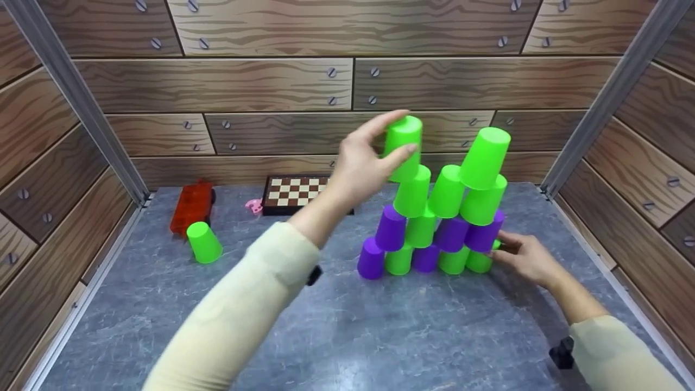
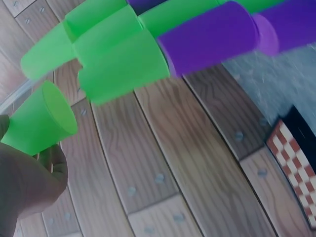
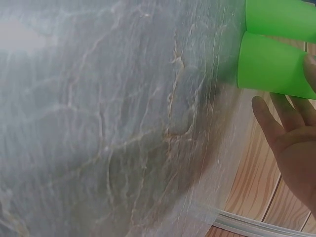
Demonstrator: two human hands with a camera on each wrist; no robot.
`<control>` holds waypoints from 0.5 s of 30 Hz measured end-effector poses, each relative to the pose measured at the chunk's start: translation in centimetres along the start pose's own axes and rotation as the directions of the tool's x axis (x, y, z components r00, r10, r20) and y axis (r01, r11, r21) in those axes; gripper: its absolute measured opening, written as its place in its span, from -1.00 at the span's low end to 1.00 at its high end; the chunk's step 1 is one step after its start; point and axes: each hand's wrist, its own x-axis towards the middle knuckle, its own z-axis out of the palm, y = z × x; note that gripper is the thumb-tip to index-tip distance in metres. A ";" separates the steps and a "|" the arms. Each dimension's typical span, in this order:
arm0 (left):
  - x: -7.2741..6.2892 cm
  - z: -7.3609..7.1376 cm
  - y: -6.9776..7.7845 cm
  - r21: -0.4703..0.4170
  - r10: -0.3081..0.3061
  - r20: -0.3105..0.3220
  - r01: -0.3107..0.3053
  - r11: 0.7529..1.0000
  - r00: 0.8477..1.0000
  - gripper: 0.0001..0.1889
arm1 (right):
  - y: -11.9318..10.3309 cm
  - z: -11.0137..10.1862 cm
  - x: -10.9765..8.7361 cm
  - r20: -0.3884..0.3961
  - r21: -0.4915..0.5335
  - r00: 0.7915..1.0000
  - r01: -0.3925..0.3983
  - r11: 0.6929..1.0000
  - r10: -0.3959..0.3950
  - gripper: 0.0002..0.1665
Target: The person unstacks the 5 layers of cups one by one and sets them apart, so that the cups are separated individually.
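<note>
My left hand (image 1: 361, 155) holds an upside-down green cup (image 1: 404, 157) between thumb and fingers, over the left part of a cup pyramid. In the left wrist view, the held cup (image 2: 42, 121) tilts with its open rim showing, apart from the stack. The pyramid has green and purple cups (image 1: 452, 234), all upside down, in rows. One green cup (image 1: 486, 157) stands on the third row's right side. Low at the right end, my right hand (image 1: 529, 260) has its thumb and fingers about the bottom corner green cup (image 3: 271, 64); its fingers are fairly straight.
A lone green cup (image 1: 204, 243) stands at the left, in front of a red toy vehicle (image 1: 193, 209). By the back wall lie a checkered game board (image 1: 293, 190) and a small pink item (image 1: 253, 206). Wood-patterned walls enclose the grey tabletop (image 1: 347, 331).
</note>
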 end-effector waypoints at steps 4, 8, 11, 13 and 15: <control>-1.0 -3.0 -0.4 0.001 0.014 -0.036 -0.014 1.000 0.999 -0.40 | 0.1 0.1 0.0 -0.006 0.005 1.000 0.007 1.000 -0.007 -0.32; -2.1 -5.8 -1.2 0.012 0.024 -0.085 -0.023 1.000 0.996 -0.39 | 0.1 0.1 0.0 -0.011 0.002 1.000 0.000 1.000 0.000 -0.32; -3.1 -7.8 -2.1 0.036 0.023 -0.128 -0.019 0.999 0.991 -0.38 | 0.0 0.1 0.1 -0.016 -0.006 1.000 0.002 1.000 -0.002 -0.32; -3.8 -9.1 -2.9 0.054 0.008 -0.157 0.000 0.999 0.988 -0.38 | -0.1 0.1 0.1 -0.016 -0.010 1.000 0.005 1.000 -0.005 -0.32; -4.7 -10.4 -3.8 0.067 -0.008 -0.183 0.020 0.998 0.983 -0.38 | -0.1 0.1 0.1 -0.016 -0.016 1.000 0.010 1.000 -0.010 -0.32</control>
